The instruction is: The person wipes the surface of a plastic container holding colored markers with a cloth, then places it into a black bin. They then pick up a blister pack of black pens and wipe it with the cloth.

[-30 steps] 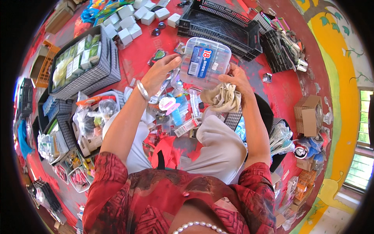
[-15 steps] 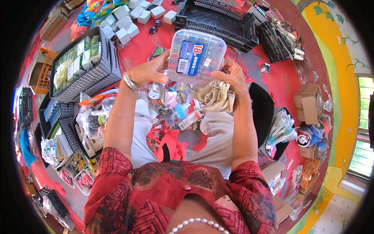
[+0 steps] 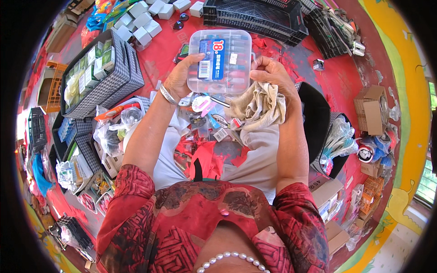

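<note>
A clear plastic case [image 3: 233, 75] with a blue label is held up in front of me, and stick-shaped coloured things, perhaps pens or crayons, show through its lid. Gripping its left side is my left hand [image 3: 178, 81], thumb on the front near the label. My right hand [image 3: 276, 77] pinches at the case's right edge, by the latch or handle. A crumpled beige cloth [image 3: 263, 105] hangs bunched under that hand's palm and lower fingers. Below the case, between my knees, lies a pile of small packaged goods [image 3: 214, 119].
To the left stands a checkered bin [image 3: 129, 75] filled with green-and-white boxes. Black crates [image 3: 255, 22] and white small boxes [image 3: 148, 28] lie at the far side. Another bin [image 3: 314, 123] with plastic-wrapped items is beside my right knee. A cardboard box [image 3: 373, 109] sits further right.
The case has shifted slightly left and tilted, so its coloured contents show more clearly. My right fingers have moved from the front face to its right edge.
</note>
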Demonstrator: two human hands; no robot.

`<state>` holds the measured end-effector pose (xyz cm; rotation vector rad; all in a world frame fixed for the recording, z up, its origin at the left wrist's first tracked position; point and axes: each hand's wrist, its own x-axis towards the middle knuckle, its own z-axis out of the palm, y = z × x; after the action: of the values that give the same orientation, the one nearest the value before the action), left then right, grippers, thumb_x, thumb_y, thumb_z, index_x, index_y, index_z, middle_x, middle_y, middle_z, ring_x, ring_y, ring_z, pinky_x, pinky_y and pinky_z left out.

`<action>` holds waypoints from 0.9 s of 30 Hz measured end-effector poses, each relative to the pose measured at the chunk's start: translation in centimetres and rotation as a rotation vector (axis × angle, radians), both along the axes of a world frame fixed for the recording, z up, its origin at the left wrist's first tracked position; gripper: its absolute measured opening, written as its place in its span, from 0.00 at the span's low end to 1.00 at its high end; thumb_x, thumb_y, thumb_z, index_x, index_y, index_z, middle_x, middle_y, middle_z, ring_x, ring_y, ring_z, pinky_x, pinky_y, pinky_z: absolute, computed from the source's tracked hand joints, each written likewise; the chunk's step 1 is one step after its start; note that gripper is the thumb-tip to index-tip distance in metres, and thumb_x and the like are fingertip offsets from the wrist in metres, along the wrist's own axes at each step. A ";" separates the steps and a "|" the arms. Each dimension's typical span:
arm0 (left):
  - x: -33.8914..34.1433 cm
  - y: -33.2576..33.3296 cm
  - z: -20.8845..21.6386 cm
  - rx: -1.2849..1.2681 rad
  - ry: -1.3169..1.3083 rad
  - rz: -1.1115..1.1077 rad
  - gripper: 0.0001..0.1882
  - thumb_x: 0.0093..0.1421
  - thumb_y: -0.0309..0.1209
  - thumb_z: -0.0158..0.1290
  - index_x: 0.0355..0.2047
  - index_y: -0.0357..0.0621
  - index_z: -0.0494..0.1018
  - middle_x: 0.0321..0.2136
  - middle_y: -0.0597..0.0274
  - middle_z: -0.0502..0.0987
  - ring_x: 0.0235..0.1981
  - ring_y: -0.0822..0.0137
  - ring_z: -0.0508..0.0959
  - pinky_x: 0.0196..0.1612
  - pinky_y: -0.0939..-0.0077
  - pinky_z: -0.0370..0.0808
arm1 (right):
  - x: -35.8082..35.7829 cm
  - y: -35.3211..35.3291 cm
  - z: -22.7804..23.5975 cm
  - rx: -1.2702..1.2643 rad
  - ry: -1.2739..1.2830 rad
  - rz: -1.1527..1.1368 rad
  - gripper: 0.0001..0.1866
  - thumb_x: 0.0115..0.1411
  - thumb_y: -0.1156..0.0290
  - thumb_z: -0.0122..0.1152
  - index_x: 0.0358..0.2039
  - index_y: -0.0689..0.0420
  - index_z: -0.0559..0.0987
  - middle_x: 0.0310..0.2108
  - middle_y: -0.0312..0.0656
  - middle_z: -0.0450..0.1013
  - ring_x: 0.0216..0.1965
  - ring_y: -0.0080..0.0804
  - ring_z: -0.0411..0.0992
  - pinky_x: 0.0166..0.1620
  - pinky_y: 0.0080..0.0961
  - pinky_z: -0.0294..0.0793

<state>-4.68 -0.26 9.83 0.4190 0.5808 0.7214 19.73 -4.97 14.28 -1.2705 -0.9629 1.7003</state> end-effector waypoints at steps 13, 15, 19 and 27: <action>-0.9 1.3 -0.9 -0.095 -0.237 0.431 0.22 0.53 0.27 0.54 0.48 0.36 0.64 0.44 0.48 0.72 0.46 0.51 0.73 0.54 0.53 0.66 | 6.9 0.3 0.0 0.128 0.034 -0.585 0.10 0.53 0.70 0.60 0.34 0.61 0.73 0.33 0.47 0.74 0.27 0.33 0.74 0.31 0.30 0.77; -1.1 1.4 -1.0 -0.128 -0.264 0.415 0.21 0.52 0.27 0.54 0.47 0.36 0.65 0.44 0.48 0.72 0.46 0.50 0.73 0.54 0.53 0.66 | 6.8 0.9 -1.1 0.116 -0.070 -0.486 0.07 0.52 0.72 0.61 0.30 0.61 0.74 0.26 0.42 0.74 0.24 0.25 0.73 0.30 0.20 0.73; -1.4 1.4 -1.0 -0.126 -0.254 0.477 0.21 0.51 0.29 0.55 0.46 0.37 0.66 0.44 0.49 0.73 0.46 0.50 0.73 0.54 0.52 0.66 | 7.0 1.8 -2.3 0.229 -0.244 -0.607 0.05 0.49 0.77 0.63 0.26 0.63 0.76 0.23 0.38 0.73 0.23 0.21 0.70 0.28 0.17 0.69; -2.0 1.6 -1.1 -0.087 -0.288 0.474 0.22 0.51 0.30 0.55 0.46 0.36 0.66 0.44 0.48 0.72 0.46 0.50 0.72 0.55 0.55 0.65 | 7.4 2.0 -2.0 0.389 -0.167 -0.628 0.05 0.49 0.77 0.63 0.26 0.62 0.76 0.21 0.38 0.73 0.21 0.20 0.69 0.27 0.15 0.69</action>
<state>-6.64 1.31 8.71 0.0881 0.4382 1.1833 27.09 -2.97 12.29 -1.2831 -0.8197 0.8890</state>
